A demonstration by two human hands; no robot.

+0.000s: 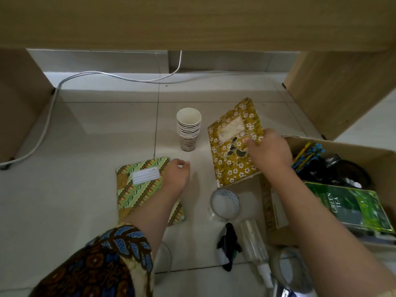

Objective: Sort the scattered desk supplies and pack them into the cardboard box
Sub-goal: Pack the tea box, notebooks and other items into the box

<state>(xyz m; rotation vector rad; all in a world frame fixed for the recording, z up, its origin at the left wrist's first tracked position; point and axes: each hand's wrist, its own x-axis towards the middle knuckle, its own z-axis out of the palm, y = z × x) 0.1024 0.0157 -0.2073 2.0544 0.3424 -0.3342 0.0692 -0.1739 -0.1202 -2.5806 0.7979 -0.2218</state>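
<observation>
My right hand [269, 150] grips the right edge of a yellow floral notebook [232, 144], which is tilted up off the floor beside the cardboard box [278, 211]. The box at the right holds a green tea packet [351, 205], blue-yellow pens [307, 155] and dark items. My left hand [176, 173] rests curled with fingers closed at the right edge of a green batik notebook [141, 185] lying flat on the tiles; it holds nothing that I can see. A stack of paper cups [188, 128] stands between the two notebooks.
A tape roll [224, 202], a black clip [229, 245], a clear spray bottle [255, 243] and another tape roll [289, 273] lie near the box's front. A white cable [49, 116] runs along the floor at the left. Wooden desk panels [342, 93] stand on both sides.
</observation>
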